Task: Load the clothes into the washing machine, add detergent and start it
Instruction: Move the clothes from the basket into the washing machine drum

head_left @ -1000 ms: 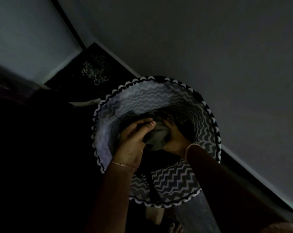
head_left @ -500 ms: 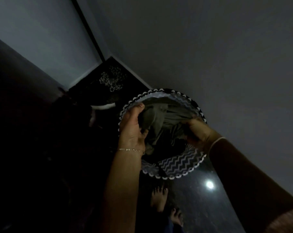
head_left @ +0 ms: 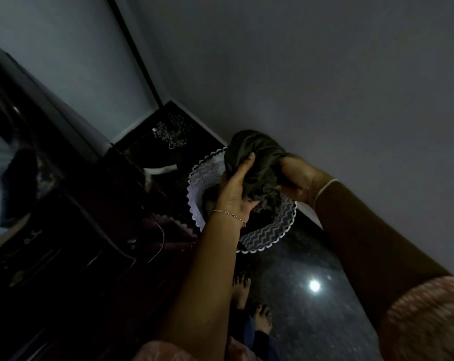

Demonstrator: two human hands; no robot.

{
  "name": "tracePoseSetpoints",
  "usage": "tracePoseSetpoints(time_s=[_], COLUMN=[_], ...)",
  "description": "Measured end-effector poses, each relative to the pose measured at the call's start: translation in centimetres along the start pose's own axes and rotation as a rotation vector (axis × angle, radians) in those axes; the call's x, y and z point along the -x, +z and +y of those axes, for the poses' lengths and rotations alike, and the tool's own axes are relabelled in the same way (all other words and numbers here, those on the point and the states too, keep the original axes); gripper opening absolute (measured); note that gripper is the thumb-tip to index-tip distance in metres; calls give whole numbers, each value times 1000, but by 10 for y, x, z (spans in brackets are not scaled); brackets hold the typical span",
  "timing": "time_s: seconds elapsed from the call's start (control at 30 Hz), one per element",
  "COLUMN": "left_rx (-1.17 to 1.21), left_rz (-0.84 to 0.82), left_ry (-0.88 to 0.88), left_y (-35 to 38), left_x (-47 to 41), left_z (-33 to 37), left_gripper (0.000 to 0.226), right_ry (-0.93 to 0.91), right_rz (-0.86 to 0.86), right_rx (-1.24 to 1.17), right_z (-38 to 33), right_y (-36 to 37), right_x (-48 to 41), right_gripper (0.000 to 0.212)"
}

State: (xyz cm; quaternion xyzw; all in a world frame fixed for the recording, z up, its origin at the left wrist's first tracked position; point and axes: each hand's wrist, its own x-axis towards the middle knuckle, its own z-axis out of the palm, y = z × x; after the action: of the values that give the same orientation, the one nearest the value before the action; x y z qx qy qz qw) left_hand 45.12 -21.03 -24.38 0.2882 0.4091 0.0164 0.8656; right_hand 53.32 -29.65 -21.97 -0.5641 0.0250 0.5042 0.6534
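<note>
**Q:** What is gripped, and by which hands?

**A:** A bundled dark olive garment is gripped from both sides. The left hand is wrapped round its near side, and the right hand is closed tightly on its right edge.

**Q:** Where is the garment located?

**A:** It is held just above the open mouth of a chevron-patterned laundry basket, in which more cloth is seen. The basket is stood on a dark glossy floor, close to a grey wall.

**Q:** What is shown at the left?

**A:** A dark bulk is seen there, but it is too dim to be identified.
</note>
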Motion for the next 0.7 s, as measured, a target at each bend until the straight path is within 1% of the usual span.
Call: tracePoseSetpoints(time_s=[0.1, 0.17, 0.23, 0.33, 0.43, 0.5, 0.57, 0.63, 0.7], left_rx=[44, 72, 60, 36, 18, 7, 5, -14, -13], left_rz=[19, 43, 38, 58, 38, -3, -26, -23, 24], left_ry=[43, 62, 52, 25, -14, -35, -67, -102, -133], left_y=[3, 1, 6, 19, 29, 34, 36, 37, 36], left_x=[2, 1, 11, 30, 47, 59, 69, 74, 74], left_z=[0, -2, 4, 18, 33, 44, 52, 58, 65], left_gripper=[80, 81, 77, 53, 50, 44, 37, 35, 35], right_ry=[-54, -90, -104, -81, 39, 102, 118, 104, 58], right_rz=[34, 49, 67, 66, 217, 285, 307, 299, 307], right_rx=[117, 111, -2, -297, -452, -499, -516, -549, -614], right_z=[-11, -12, -9, 5, 24, 30, 28, 20, 12], right_y=[7, 11, 11, 1, -1, 6, 14, 23, 27], right_x=[18, 32, 47, 64, 65, 61, 59, 58, 56], right_gripper=[31, 30, 25, 27, 21, 26, 41, 52, 54])
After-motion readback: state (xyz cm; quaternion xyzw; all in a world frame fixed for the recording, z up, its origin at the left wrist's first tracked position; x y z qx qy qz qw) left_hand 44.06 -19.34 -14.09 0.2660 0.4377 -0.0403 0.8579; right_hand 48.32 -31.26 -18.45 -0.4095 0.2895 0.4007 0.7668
